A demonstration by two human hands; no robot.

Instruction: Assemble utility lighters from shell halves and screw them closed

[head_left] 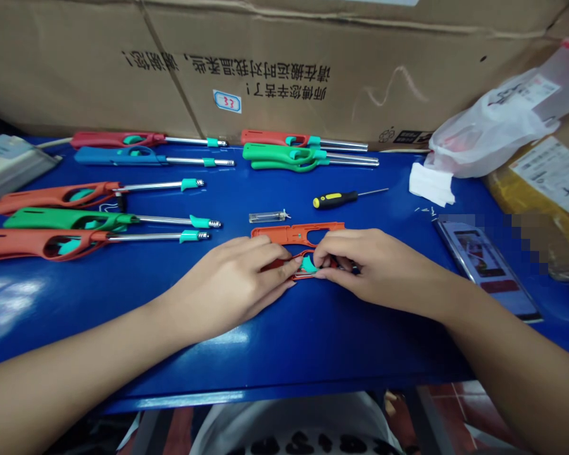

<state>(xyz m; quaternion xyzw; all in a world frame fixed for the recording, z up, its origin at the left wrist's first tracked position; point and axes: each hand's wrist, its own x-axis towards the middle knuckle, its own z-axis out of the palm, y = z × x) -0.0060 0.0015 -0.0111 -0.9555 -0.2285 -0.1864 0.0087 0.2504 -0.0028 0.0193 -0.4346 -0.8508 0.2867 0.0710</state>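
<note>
Both my hands meet over a partly opened orange lighter body with a teal trigger (306, 265) lying on the blue table (313, 328). My left hand (232, 281) is closed on its left end. My right hand (370, 262) pinches the teal trigger with thumb and fingertips. A loose orange shell half (296, 232) lies just behind them. Farther back sit a small clear fuel tube (268, 217) and a yellow-and-black screwdriver (344, 198).
Several long-nozzle lighters (99, 218) in orange, green, red and blue lie at the left and back. A cardboard box (284, 69) walls the rear. A white cloth (430, 184), a plastic bag (493, 126) and a phone (486, 265) lie at the right.
</note>
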